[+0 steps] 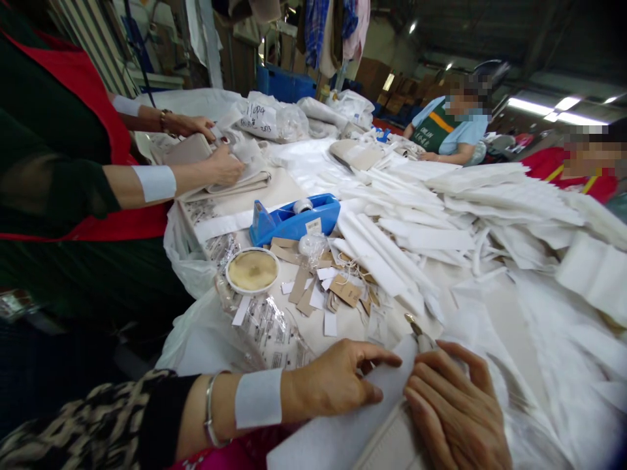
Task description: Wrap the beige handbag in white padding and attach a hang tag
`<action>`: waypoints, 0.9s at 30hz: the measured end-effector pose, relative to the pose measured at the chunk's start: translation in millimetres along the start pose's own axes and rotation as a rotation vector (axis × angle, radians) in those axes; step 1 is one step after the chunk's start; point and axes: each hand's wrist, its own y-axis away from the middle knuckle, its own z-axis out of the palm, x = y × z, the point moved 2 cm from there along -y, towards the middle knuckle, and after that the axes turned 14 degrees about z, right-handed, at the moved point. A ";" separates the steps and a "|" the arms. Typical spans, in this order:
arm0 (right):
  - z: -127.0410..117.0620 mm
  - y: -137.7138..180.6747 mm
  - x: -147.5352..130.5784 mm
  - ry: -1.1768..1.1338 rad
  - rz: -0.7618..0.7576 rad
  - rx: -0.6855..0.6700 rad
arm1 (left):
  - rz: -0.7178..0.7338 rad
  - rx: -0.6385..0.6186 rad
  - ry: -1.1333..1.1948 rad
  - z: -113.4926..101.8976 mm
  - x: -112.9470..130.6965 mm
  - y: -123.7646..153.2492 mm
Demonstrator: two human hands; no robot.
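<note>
My left hand rests on a white sheet, its index finger stretched out and its thumb apart from it. Close on the right, my right hand bends over a beige fabric piece with a stitched edge, partly covering it. Between the fingers of that hand a small metal tool pokes out, its pointed tip brass-coloured; it looks like thread snips, though most of it is hidden. The white sheet lies beside the beige piece, under my left fingers.
Ahead are a blue tape dispenser, a round tub of yellowish stuff and loose cardboard tags. White folded strips pile up on the right. At left, a co-worker's hands hold beige fabric. Other people sit across the table.
</note>
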 end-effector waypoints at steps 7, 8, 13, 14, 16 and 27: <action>16.7 3.4 4.7 0.034 0.099 -0.136 | 0.167 -0.225 -0.395 -10.2 22.1 10.5; 18.6 3.6 5.6 0.037 0.110 -0.149 | 0.203 -0.297 -0.471 -17.8 30.0 19.7; 23.4 3.9 5.6 0.053 0.156 -0.179 | 0.324 -0.635 -0.760 -53.5 60.1 70.3; 24.1 3.9 5.4 0.054 0.158 -0.185 | 0.343 -0.690 -0.764 -56.3 61.4 76.9; 25.3 4.0 5.5 0.056 0.149 -0.192 | 0.386 -0.762 -0.737 -56.7 58.8 83.5; 7.0 -3.3 2.5 0.028 -0.186 -0.381 | 0.457 -0.546 -0.544 -35.9 23.3 58.8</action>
